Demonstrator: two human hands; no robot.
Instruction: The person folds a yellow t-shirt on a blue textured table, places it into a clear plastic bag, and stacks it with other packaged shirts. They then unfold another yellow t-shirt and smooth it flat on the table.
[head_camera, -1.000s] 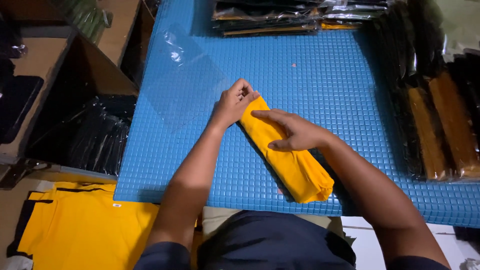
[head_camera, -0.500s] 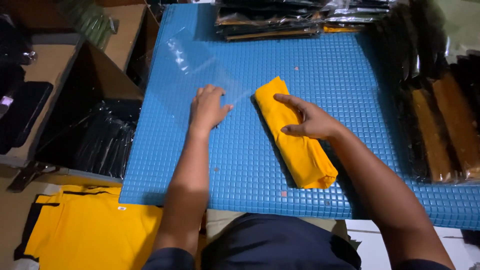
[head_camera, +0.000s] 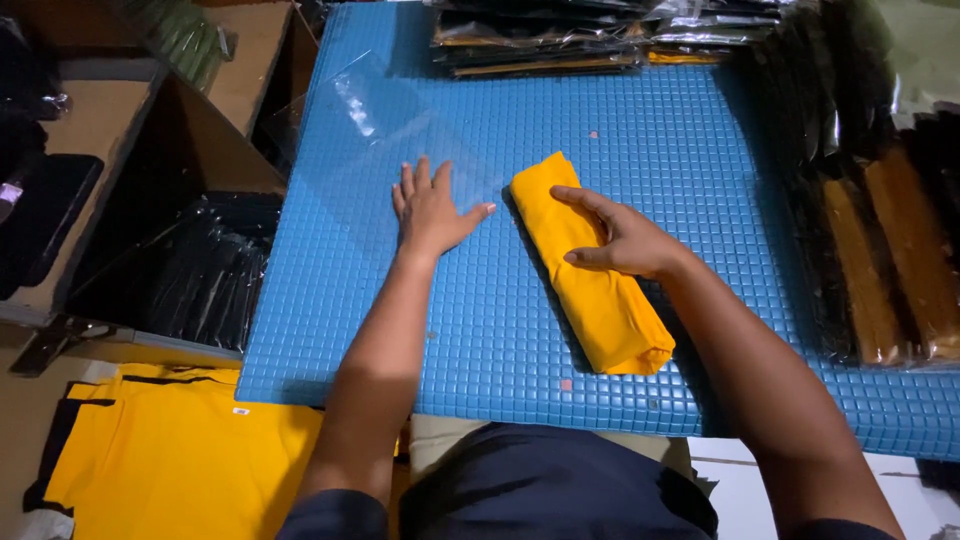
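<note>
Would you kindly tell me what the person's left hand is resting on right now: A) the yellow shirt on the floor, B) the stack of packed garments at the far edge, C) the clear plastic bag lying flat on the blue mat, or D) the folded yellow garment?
C: the left hand lies flat, fingers spread, on the clear plastic bag, while the right hand holds the folded yellow garment.

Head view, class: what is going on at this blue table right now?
A person works alone at a blue gridded table. The right hand rests on a folded yellow garment lying diagonally on the table. The left hand lies flat, fingers spread, on a clear plastic bag beside it. Bagged garments are stacked along the right and far edges, and another yellow garment lies below the table.
</note>
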